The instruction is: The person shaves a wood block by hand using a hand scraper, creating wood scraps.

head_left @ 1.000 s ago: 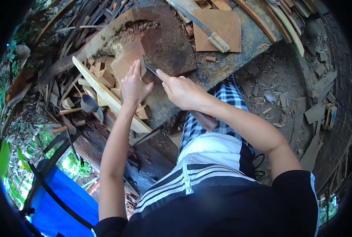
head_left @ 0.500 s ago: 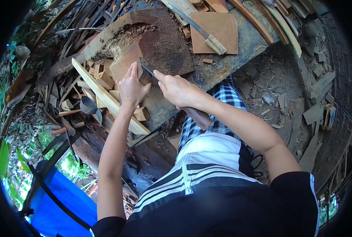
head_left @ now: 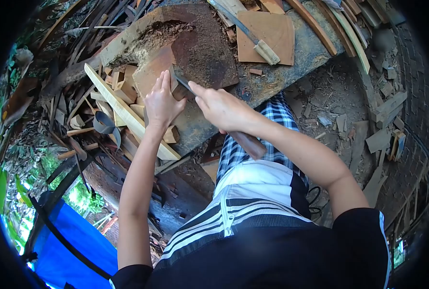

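Note:
My left hand (head_left: 162,103) is wrapped round the near end of a flat wooden piece (head_left: 157,68), its fingers lying along the face and its thumb at the right side. My right hand (head_left: 221,108) grips a blade tool by its dark wooden handle (head_left: 247,143), which sticks out below the palm. The tool's dark blade (head_left: 183,84) reaches up and left to the right edge of the wooden piece. Behind the piece lies a thick block (head_left: 202,53) strewn with sawdust.
A second long blade with a pale handle (head_left: 266,52) rests on a square board (head_left: 272,33). Small wood offcuts (head_left: 126,91) and a long pale strip (head_left: 123,113) lie left. Curved slats (head_left: 315,26) are at the upper right. A blue sheet (head_left: 75,245) hangs lower left.
My right hand and its tool have shifted slightly right and down, and the blade tip is a little farther from my left hand. The view has also shifted slightly.

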Demonstrator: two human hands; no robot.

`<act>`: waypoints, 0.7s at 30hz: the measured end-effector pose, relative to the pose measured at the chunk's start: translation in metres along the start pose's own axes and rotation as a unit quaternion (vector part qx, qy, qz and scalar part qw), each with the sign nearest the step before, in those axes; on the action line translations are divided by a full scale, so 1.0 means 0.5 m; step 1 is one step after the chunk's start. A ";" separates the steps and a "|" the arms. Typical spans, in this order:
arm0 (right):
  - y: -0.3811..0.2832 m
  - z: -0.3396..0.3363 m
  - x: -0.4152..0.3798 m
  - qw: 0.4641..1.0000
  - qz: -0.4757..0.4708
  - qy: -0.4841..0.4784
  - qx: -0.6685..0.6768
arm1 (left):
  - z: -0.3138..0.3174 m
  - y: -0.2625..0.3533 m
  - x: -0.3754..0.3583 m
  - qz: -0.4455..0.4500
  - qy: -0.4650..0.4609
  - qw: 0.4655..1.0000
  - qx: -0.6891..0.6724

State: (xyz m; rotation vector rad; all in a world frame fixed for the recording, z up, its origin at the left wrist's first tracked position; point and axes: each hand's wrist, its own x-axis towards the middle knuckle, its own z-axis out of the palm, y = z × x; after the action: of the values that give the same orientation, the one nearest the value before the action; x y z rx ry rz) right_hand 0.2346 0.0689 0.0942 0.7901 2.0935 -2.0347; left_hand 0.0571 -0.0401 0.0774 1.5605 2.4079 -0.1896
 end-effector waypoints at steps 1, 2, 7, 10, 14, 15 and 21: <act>-0.013 -0.018 0.012 0.994 0.074 -0.051 0.066 | -0.001 0.000 0.002 0.002 0.001 1.000 0.010; -0.003 -0.021 0.041 0.995 0.072 -0.056 0.047 | -0.003 0.001 0.001 0.002 0.006 1.000 0.012; -0.017 -0.019 0.013 0.997 0.060 -0.047 0.014 | 0.000 -0.003 0.002 0.018 0.017 1.000 0.009; -0.009 -0.017 0.038 0.996 0.044 -0.043 0.059 | -0.007 0.002 0.003 0.004 0.009 1.000 -0.013; 0.009 0.005 0.083 0.998 0.059 -0.019 0.032 | 0.000 -0.006 0.005 0.024 0.044 0.999 -0.014; -0.003 -0.001 0.057 0.997 0.065 -0.025 0.034 | 0.001 -0.006 0.003 0.020 0.036 0.999 -0.017; -0.009 -0.016 0.105 0.995 0.078 -0.037 0.057 | -0.012 -0.002 0.008 0.008 0.008 0.999 -0.030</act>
State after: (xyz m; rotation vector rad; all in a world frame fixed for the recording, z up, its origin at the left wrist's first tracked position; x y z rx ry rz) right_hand 0.1896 0.0914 0.0763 0.8533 1.8293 -2.0803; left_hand 0.0535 -0.0355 0.0818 1.5612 2.3891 -0.0997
